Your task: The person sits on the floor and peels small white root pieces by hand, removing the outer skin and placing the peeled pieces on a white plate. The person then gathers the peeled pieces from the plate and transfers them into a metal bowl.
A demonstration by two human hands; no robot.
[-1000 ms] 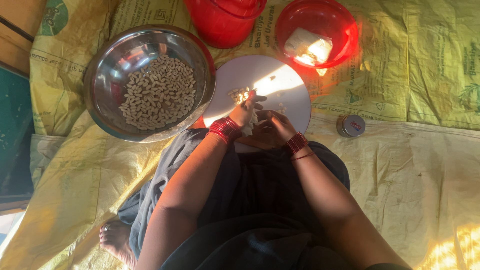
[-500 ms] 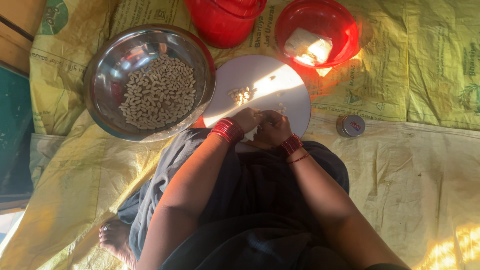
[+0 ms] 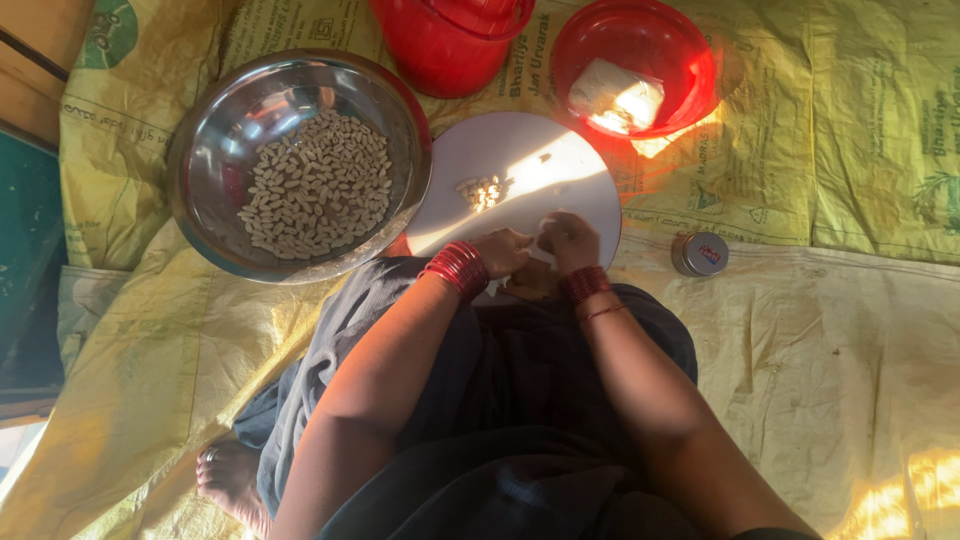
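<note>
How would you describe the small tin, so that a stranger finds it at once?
Start at the round white board in front of the person. Just right of the right hand, on the yellow sacking, lies a small round metal tin. Unlike the red bowl, it is tiny, silver and lidded.

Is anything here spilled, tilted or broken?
Nothing stands out. The small pale pieces sit inside the steel bowl, a few lie in a neat heap on the white board, and both red containers stand upright.

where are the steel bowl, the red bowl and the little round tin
steel bowl [image 3: 215, 165], head view, bare inner wall on its left side
red bowl [image 3: 668, 40], head view, inside wall near the far rim
little round tin [image 3: 700, 254], head view, middle of its lid
</note>
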